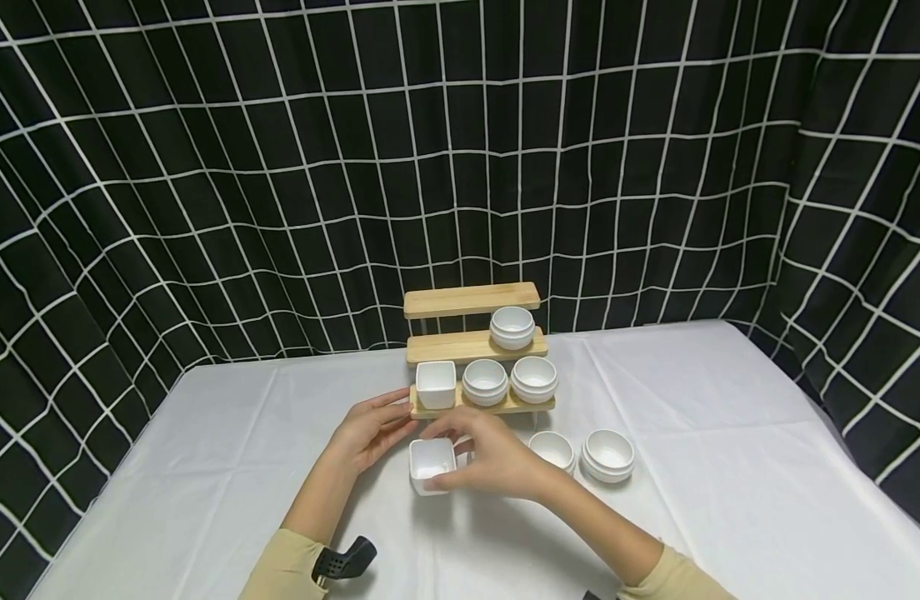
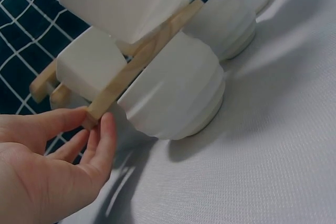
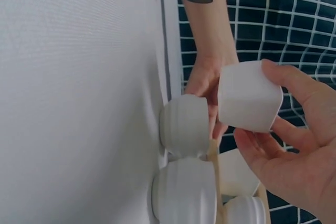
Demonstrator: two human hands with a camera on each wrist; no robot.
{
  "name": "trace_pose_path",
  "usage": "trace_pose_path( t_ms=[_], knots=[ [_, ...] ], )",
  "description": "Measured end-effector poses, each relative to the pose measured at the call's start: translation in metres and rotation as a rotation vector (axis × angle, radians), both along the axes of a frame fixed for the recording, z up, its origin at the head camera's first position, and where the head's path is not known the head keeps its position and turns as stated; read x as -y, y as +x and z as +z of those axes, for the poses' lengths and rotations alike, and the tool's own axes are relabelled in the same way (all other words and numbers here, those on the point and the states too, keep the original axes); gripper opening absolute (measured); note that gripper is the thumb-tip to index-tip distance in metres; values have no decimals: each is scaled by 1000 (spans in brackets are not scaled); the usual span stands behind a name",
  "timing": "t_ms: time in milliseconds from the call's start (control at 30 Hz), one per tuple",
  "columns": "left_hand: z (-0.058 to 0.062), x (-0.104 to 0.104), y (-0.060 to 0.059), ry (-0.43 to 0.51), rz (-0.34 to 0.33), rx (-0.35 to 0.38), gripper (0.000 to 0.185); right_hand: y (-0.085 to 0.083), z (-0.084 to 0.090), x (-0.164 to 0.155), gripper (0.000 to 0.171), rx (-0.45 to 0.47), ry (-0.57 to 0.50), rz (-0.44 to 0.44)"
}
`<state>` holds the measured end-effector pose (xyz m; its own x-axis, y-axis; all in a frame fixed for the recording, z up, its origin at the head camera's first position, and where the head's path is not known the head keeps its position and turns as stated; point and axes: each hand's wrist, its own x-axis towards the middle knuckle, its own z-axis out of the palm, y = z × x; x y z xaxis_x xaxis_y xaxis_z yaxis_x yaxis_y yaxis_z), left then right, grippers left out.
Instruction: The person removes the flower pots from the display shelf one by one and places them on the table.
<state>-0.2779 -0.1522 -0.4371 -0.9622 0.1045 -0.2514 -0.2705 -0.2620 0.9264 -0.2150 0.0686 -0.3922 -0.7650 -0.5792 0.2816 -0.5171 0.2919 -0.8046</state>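
My right hand grips a white square cup between thumb and fingers, in front of a three-tier wooden display stand. In the right wrist view the held cup is tipped on its side by the camera's angle. My left hand pinches the left end of the stand's lowest shelf, thumb on one face and fingers on the other. Another square cup sits at that end of the shelf. Beside it stand two round ribbed bowls, and one more bowl is on the middle shelf.
On the white tablecloth, right of my right hand, stand a partly covered round bowl and a fully visible one. Another bowl stands close below the lowest shelf. A black curtain with white grid hangs behind the table.
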Motion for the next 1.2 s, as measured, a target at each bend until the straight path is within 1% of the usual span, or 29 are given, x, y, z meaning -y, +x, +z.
trace_pose_path(
  t_ms=[233, 400, 600, 800, 1000, 1200],
  knots=[
    [1, 1, 0, 11, -10, -2, 47, 2, -5, 5, 48, -10, -2, 9],
    [2, 2, 1, 14, -20, -4, 48, 4, -9, 7, 49, 6, -3, 7],
    [4, 1, 2, 20, -7, 11, 48, 7, -11, 11, 50, 24, 10, -7],
    [2, 2, 1, 27, -9, 0, 49, 10, -14, 16, 50, 24, 9, 1],
    [1, 2, 1, 36, -15, -3, 49, 13, -18, 20, 49, -14, 22, 9],
    [1, 2, 2, 38, -25, -5, 49, 16, -22, 20, 49, -86, 71, -21]
  ],
)
